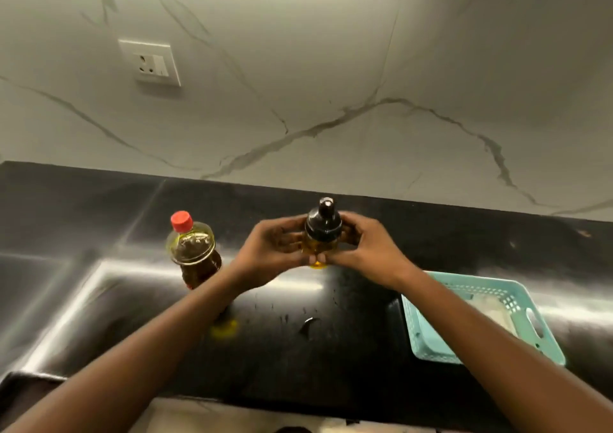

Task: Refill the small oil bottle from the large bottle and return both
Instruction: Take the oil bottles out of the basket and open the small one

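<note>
Small oil bottle (320, 233) stands upright at the middle of the head view, over the black counter (348, 349). Yellow oil shows through its clear body under a black pump cap (323, 220). Whether its base touches the counter cannot be told.

The left hand (275, 246) and right hand (361, 243) grasp it from 9 and 3 o'clock, fingers curled round the body and thumbs meeting at its front, which hides most of the glass.

At 9 o'clock of it, just beside the left hand, the large bottle (195, 250) stands with its red cap (181, 221) on, dark oil inside; the left forearm cuts off its base.

At 4 o'clock a teal basket (419, 329) holds something pale, too blurred to name. A wall socket (151, 62) sits at 11 o'clock on the marble wall.
</note>
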`<action>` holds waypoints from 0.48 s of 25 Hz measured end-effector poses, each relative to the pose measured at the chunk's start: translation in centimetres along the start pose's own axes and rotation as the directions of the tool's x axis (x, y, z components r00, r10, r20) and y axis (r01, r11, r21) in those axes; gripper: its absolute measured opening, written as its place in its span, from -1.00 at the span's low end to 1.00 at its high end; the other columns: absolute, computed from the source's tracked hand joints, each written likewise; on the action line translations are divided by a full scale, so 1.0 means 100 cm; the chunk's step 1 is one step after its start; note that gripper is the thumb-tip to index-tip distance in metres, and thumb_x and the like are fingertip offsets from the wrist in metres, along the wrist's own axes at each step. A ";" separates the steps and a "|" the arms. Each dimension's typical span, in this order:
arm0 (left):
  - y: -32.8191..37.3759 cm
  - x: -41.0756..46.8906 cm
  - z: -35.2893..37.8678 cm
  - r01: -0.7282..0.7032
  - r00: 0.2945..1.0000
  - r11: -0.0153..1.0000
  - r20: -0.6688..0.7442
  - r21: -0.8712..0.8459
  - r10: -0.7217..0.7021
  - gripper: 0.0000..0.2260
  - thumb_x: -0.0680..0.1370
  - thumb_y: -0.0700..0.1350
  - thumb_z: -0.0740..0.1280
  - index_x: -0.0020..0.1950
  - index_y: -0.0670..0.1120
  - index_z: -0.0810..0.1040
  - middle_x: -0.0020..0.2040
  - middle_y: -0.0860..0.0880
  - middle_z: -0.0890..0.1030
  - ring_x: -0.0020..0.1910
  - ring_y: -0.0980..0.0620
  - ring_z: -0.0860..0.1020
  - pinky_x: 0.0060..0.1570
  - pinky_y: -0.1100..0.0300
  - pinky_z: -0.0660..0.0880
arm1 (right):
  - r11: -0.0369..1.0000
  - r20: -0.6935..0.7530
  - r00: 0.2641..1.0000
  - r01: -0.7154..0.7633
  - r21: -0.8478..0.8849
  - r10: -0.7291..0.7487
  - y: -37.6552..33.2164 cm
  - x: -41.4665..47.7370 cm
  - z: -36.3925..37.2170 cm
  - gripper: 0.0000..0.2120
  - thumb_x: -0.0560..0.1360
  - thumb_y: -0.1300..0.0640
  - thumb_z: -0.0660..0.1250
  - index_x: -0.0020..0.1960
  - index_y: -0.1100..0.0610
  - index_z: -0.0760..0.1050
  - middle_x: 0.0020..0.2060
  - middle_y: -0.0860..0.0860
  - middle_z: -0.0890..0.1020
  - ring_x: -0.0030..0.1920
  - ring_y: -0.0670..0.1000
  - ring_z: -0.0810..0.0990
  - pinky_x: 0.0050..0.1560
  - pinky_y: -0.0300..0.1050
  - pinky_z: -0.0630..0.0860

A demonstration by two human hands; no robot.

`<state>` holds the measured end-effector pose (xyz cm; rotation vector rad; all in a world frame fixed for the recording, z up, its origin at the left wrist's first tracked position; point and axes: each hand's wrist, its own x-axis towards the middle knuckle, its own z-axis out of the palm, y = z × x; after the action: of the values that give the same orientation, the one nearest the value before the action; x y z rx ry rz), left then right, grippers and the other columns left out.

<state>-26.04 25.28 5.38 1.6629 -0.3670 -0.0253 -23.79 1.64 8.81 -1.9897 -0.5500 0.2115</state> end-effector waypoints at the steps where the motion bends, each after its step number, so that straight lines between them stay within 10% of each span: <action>1: -0.015 -0.007 0.007 0.047 0.999 0.998 -0.013 0.033 -0.047 -0.37 0.45 -0.36 0.61 0.49 -0.09 0.57 0.35 -0.05 0.71 0.34 -0.06 0.69 0.36 0.00 0.61 | 0.998 0.010 1.000 -0.021 -0.051 0.022 0.014 -0.005 0.010 -0.33 0.38 0.14 0.69 0.43 0.02 0.55 0.26 -0.12 0.69 0.31 -0.17 0.64 0.41 -0.13 0.56; 12: -0.124 -0.036 0.053 0.327 0.944 0.942 -0.065 0.070 -0.323 -0.31 0.41 -0.44 0.59 0.39 0.15 0.62 0.29 0.15 0.74 0.39 0.09 0.65 0.34 0.00 0.63 | 0.969 -0.016 0.971 -0.239 -0.065 0.238 0.108 -0.034 0.065 -0.27 0.27 0.14 0.74 0.40 0.02 0.60 0.18 -0.14 0.74 0.25 -0.22 0.66 0.42 -0.05 0.55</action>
<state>-27.86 22.06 -8.12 1.7853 -0.0496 -0.2160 -26.09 1.16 -3.97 -2.1202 -0.3142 0.3371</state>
